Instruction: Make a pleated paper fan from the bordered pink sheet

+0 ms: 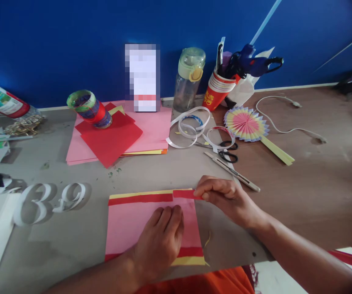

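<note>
A pink paper sheet (127, 224) with red and yellow bands along its far and near edges lies on the table in front of me. My left hand (159, 243) rests on it with fingers curled down, pressing the paper flat. My right hand (224, 196) pinches the end of a red paper strip (184, 194) at the sheet's far right corner.
A stack of pink and red papers (117, 134) with tape rolls (90, 108) lies behind. A water bottle (189, 77), a red cup of tools (220, 87), paper ribbons (191, 126), scissors (227, 151), a utility knife (233, 171) and a paper fan (249, 124) sit to the right.
</note>
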Available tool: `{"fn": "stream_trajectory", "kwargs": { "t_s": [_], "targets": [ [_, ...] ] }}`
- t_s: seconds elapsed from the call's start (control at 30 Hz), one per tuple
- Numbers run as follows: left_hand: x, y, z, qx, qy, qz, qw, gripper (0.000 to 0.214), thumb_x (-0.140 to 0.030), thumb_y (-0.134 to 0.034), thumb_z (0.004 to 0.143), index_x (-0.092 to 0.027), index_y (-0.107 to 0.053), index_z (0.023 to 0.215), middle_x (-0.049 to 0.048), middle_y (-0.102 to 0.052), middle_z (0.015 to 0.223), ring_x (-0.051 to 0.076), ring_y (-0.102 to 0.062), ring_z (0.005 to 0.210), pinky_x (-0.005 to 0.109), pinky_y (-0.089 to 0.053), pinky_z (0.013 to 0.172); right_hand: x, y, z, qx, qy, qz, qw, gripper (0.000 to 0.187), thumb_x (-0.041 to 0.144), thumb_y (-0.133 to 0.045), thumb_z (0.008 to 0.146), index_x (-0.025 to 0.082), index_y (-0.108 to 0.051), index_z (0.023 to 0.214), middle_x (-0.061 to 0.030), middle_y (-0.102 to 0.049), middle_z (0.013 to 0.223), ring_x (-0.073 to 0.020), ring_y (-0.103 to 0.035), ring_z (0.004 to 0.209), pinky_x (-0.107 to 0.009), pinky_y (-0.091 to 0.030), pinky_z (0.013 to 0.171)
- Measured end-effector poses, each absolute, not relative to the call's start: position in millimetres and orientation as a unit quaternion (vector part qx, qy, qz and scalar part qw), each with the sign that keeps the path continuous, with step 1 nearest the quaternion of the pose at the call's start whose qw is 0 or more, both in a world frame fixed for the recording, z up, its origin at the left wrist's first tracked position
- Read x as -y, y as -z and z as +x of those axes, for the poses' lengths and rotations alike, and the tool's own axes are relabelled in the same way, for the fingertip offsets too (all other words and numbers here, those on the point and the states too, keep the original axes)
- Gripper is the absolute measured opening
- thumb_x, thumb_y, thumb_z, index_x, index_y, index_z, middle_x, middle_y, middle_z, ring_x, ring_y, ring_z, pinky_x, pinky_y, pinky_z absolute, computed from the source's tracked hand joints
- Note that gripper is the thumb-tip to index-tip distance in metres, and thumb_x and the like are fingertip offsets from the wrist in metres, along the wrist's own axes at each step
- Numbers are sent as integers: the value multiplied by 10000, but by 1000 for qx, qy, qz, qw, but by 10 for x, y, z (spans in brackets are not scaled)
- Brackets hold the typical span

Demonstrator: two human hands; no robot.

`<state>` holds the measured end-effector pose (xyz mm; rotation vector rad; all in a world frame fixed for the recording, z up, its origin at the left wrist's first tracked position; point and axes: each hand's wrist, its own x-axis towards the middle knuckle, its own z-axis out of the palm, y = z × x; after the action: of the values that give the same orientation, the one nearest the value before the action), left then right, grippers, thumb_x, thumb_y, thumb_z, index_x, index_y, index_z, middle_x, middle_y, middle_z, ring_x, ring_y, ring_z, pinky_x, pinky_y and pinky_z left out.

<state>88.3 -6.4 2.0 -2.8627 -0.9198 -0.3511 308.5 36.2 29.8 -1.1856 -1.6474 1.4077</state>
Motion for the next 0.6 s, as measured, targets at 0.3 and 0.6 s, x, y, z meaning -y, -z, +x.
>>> {"fn": "stream_trajectory", "kwargs": {
  "t_s": [0.3, 0.6],
  "targets": [
    [82, -32, 866, 294, 65, -951, 64, 362, -119, -440, 815, -53, -595, 1136, 181, -630, 1171, 263, -587, 927, 415, -420, 831, -356, -285, 3019, 670, -534, -449, 254, 211, 88, -488, 840, 164, -684, 860, -37, -641, 819, -115, -589, 740, -222, -454, 688],
    [64, -48, 871, 295, 62, -951, 75, 353, -140, -453, 815, -65, -608, 1122, 165, -642, 1180, 257, -588, 905, 401, -423, 818, -312, -267, 2993, 678, -488, -520, 181, 287, 122, -513, 823, 173, -618, 1086, -19, -688, 842, -114, -602, 722, -193, -439, 629]
  ]
}}
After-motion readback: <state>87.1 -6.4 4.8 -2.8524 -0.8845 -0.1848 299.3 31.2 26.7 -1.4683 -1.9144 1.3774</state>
